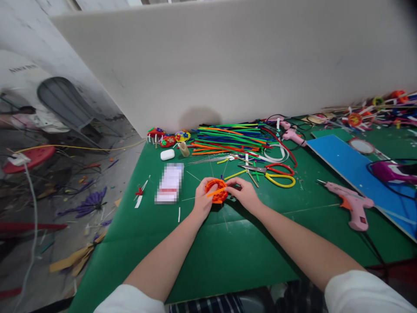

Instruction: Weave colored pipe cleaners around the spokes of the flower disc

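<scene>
A round orange piece (221, 198), seemingly wound from fuzzy pipe cleaner, sits low over the green table (202, 252), with thin pale rods or wires spreading out around it. My left hand (202, 201) grips it from the left, thumb laid over its face. Across its front runs a straight orange strip (215, 192), pinched at its right end by the fingertips of my right hand (245, 194). Just beyond my right hand lie scissors (272, 171) with one red and one yellow handle. Behind the piece is a pile of coloured pipe cleaners (231, 139).
A phone (169, 183) and a white case (167, 154) lie to the left. At the right are a pink glue gun (353, 202), a blue board (355, 167) and a purple tool (392, 172) with a cord. A pale panel (234, 61) stands along the back edge.
</scene>
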A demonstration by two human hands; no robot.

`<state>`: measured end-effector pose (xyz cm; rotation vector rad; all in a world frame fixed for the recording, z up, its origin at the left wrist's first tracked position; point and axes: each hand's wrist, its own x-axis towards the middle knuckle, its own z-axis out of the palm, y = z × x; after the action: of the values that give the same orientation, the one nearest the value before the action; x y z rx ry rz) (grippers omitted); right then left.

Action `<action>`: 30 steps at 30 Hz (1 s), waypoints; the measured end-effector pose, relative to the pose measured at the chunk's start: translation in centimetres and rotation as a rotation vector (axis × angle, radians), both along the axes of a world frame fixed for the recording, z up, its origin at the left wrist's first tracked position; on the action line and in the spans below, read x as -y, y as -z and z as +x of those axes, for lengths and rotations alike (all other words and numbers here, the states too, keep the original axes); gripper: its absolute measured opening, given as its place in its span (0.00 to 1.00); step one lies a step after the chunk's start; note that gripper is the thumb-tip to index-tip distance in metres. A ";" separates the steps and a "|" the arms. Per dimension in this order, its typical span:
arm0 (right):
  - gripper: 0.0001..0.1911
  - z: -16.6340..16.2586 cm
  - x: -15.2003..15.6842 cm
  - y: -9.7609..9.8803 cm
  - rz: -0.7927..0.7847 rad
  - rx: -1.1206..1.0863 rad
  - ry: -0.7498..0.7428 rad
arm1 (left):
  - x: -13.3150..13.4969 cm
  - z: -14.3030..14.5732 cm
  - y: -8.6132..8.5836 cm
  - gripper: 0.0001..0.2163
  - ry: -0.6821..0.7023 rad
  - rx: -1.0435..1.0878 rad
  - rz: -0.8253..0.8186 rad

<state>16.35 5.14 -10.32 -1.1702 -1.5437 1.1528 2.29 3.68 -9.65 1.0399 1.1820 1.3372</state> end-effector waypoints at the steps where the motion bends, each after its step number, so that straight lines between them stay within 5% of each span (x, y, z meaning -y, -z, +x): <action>1: 0.12 0.0 0.0 0.0 0.003 0.010 0.002 | 0.0 0.0 0.0 0.08 0.003 -0.011 0.002; 30: 0.11 -0.2 0.1 0.2 0.031 0.089 0.019 | 0.2 0.0 0.8 0.06 0.001 -0.201 0.053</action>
<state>16.17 5.03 -10.51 -1.2270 -1.6078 1.0728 2.32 3.49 -10.47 1.2359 1.2986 1.2918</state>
